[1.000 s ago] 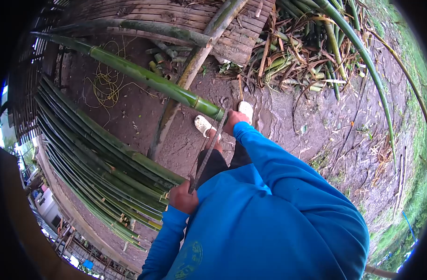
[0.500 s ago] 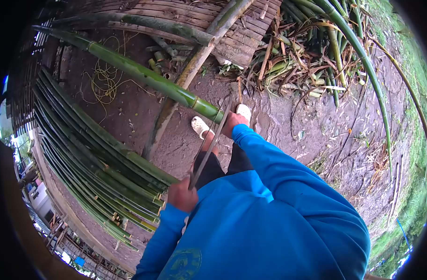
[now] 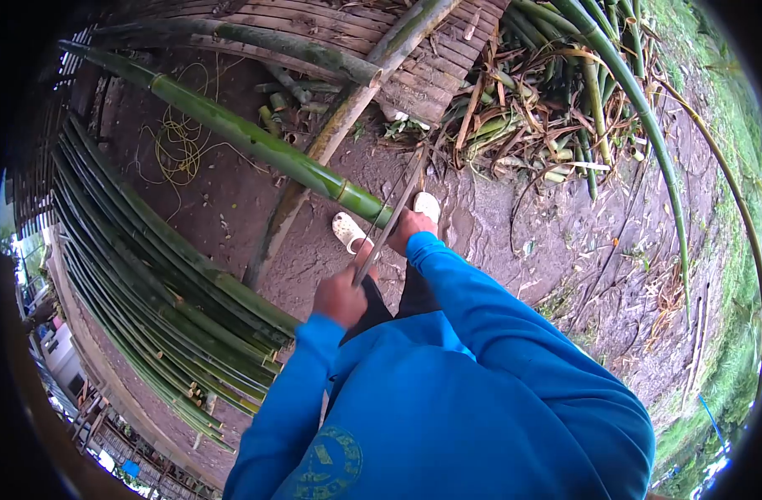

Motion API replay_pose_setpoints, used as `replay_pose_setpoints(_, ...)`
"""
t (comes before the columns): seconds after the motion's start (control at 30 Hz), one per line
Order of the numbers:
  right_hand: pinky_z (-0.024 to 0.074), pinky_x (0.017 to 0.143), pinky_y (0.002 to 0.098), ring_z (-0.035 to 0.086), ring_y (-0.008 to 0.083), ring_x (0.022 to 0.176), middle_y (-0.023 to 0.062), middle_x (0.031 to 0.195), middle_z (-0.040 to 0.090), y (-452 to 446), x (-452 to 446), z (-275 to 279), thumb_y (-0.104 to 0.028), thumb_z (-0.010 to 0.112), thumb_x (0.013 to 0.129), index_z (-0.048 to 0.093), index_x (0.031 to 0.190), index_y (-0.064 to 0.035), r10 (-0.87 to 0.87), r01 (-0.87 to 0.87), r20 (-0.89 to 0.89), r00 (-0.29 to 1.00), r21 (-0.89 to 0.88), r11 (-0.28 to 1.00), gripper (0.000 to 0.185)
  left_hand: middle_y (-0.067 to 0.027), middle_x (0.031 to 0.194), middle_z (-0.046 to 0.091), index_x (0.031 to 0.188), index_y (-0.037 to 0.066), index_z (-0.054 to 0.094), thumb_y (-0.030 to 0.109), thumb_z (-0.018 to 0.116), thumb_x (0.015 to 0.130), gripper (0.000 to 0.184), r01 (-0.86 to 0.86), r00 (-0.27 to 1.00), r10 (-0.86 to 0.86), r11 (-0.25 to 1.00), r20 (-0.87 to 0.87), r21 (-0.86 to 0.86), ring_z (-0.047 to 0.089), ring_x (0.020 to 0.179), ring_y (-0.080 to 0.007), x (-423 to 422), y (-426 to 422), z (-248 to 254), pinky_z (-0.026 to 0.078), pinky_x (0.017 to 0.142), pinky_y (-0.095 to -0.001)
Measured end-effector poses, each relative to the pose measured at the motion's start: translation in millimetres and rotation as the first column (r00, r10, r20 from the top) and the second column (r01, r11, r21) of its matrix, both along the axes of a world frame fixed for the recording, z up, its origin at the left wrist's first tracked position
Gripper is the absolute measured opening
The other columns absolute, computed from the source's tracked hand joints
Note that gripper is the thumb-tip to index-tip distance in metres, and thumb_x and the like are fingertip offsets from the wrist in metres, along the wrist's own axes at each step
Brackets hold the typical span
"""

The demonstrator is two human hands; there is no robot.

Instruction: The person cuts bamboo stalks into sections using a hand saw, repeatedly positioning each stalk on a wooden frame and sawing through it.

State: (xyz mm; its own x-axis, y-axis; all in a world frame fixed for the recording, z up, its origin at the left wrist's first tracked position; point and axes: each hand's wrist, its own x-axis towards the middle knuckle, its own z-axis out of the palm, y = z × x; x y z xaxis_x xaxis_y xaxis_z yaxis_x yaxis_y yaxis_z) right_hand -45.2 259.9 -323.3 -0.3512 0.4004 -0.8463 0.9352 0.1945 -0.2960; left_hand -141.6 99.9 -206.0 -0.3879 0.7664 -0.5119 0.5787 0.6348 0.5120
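Note:
A long green bamboo pole (image 3: pixel 256 140) runs from the upper left to near my feet and rests across a slanted pole (image 3: pixel 274 236). My left hand (image 3: pixel 340 297) is closed round the near end of a thin saw (image 3: pixel 379 244). The saw lies across the bamboo close to its near end, and its far tip reaches past the pole. Just beyond the saw, my right hand (image 3: pixel 411 230) is wrapped round the bamboo's end, which the fingers mostly hide.
Many cut bamboo poles (image 3: pixel 164 275) lie side by side at the left. Tangled yellow cord (image 3: pixel 178 152) is on the muddy ground. A slatted bamboo platform (image 3: pixel 414 87) stands at the top, beside a heap of bamboo scraps (image 3: pixel 502 117). Long curved stems (image 3: pixel 660 142) arch down at the right.
My left hand has moved up and forward, towards the bamboo, pushing the saw farther across it. My right hand keeps its grip on the pole's end. The whole view has shifted slightly.

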Motion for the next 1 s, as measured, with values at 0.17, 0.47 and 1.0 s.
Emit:
replay_pose_setpoints(0.17, 0.0472, 0.086, 0.0499, 0.060, 0.0341, 0.102, 0.0144, 0.107, 0.064, 12.1, -0.4, 5.0, -0.039, 0.066, 0.071, 0.058, 0.113, -0.0160, 0.003, -0.004, 0.042, 0.999, 0.008, 1.000, 0.048, -0.0258, 0.067, 0.058, 0.092, 0.004, 0.062, 0.009, 0.055, 0.073, 0.021, -0.061, 0.998, 0.058, 0.988, -0.021, -0.143, 0.058, 0.066, -0.0445, 7.3, -1.1, 47.6, 0.046, 0.061, -0.0542)
replay_pose_setpoints(0.47, 0.0464, 0.089, 0.0457, 0.060, 0.0338, 0.103, 0.0160, 0.107, 0.063, -3.7, 2.1, -5.1, -0.043, 0.069, 0.068, 0.060, 0.110, -0.0136, -0.038, 0.038, 0.030, 0.999, -0.013, 0.999, 0.052, -0.0245, 0.071, 0.061, 0.091, 0.001, 0.058, 0.005, 0.057, 0.070, 0.022, 0.016, 0.999, -0.018, 0.998, -0.028, -0.054, 0.059, 0.068, -0.0447, 9.9, 21.2, -29.8, 0.046, 0.064, -0.0548)
replay_pose_setpoints(1.0, 0.0481, 0.087, 0.0436, 0.061, 0.0361, 0.099, 0.0201, 0.103, 0.064, -25.2, -0.1, -1.6, -0.032, 0.065, 0.069, 0.057, 0.108, -0.0062, 0.017, -0.016, -0.014, 1.000, 0.066, 0.998, 0.047, -0.0255, 0.073, 0.061, 0.088, 0.001, 0.059, 0.009, 0.056, 0.075, 0.016, -0.013, 0.999, 0.006, 0.989, -0.044, -0.150, 0.059, 0.075, -0.0445, 5.2, 32.9, -36.9, 0.047, 0.067, -0.0523)
